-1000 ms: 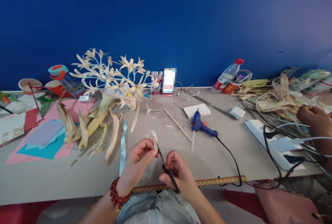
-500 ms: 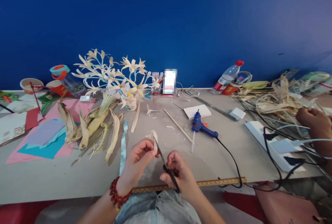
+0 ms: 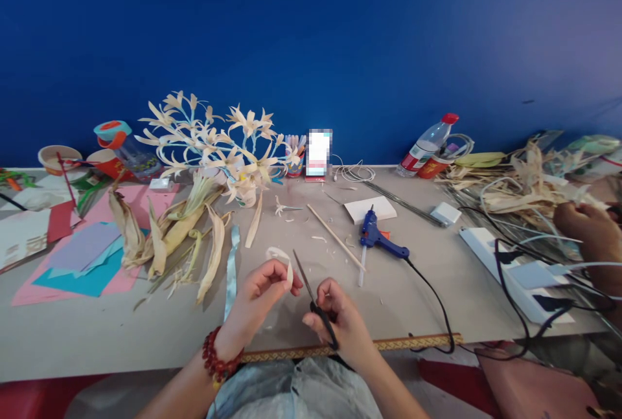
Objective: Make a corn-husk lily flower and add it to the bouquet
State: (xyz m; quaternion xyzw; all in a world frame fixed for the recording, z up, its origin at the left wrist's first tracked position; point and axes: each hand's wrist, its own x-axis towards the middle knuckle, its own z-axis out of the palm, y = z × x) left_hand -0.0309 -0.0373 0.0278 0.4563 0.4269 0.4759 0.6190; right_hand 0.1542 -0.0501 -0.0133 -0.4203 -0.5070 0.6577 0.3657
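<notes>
My left hand, with red beads at the wrist, pinches a small pale husk piece upright between thumb and fingers. My right hand is closed round the black handles of the scissors, whose blades look closed and point up and left, just right of the husk piece and apart from it. A curled pale strip shows just beyond my left fingers. Small pale scraps lie on the table beyond my hands.
Husk flowers stand behind at left, dry husks and coloured paper nearer. A blue glue gun, thin stick and power strip lie rightward. Another person's hand is at far right.
The scissors have come away from the husk piece, their blades now together, and moved slightly right with my right hand. The curled strip now shows beyond my left fingers.
</notes>
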